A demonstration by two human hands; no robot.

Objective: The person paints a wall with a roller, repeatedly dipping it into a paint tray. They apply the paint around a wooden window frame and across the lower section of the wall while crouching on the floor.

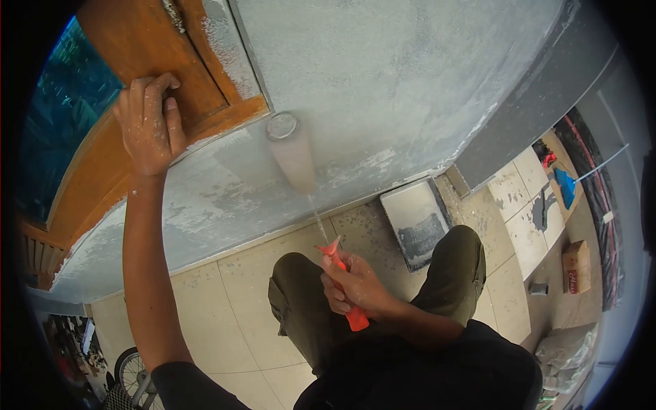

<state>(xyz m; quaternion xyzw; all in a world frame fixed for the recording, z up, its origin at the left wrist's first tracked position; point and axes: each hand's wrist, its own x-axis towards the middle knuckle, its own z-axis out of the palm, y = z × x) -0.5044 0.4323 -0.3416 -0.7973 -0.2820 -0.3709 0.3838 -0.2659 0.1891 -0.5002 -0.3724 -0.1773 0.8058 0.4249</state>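
Observation:
My right hand (359, 283) is wrapped round the red handle of a paint roller (294, 157), whose pale sleeve touches the grey wall (383, 75) below the window corner. My left hand (147, 123) rests on the orange-brown wooden window frame (225, 119), holding nothing, its fingers bent and a little apart with the thumb away from them. Patches of lighter paint show on the wall around the roller. On the floor by the wall, a dark paint tray (415, 219) holds pale paint at its far end.
Beige floor tiles (253, 294) lie under my bent knees. At the right are a cardboard box (576, 268), a grey cup-like object (538, 289), a blue dustpan-like object (566, 188) and a plastic-wrapped bundle (567, 348). A bicycle-like wheel (130, 372) shows at the lower left.

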